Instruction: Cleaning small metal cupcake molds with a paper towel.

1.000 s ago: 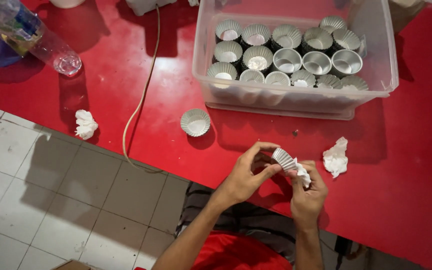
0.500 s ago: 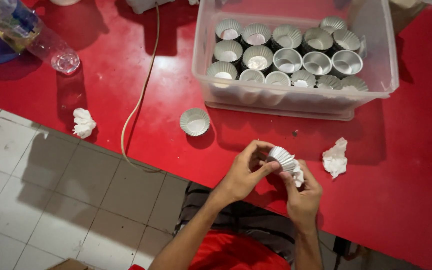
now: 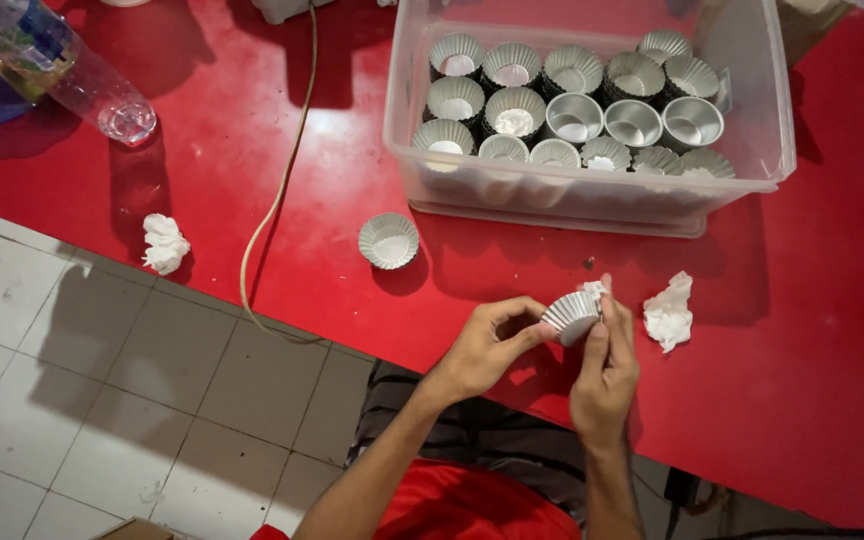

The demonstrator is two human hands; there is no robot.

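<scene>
My left hand [image 3: 489, 346] pinches a small fluted metal cup mould [image 3: 570, 316] by its rim, tilted on its side above the red table [image 3: 252, 150]. My right hand [image 3: 605, 370] presses a bit of white tissue [image 3: 593, 291] against the cup's top edge with fingers and thumb. Both hands sit near the table's front edge. A crumpled white tissue [image 3: 669, 313] lies just right of my right hand. Another fluted cup [image 3: 388, 241] stands alone on the table to the left.
A clear plastic tub [image 3: 752, 150] at the back holds several fluted cups. A beige cable [image 3: 282, 190] runs across the table and over its edge. A plastic bottle [image 3: 62, 70] lies at the far left, with another tissue wad [image 3: 164, 243] near the edge.
The cup has turned in my hands, its fluted side now facing me, and the tissue has shifted from its lower side to its top edge.
</scene>
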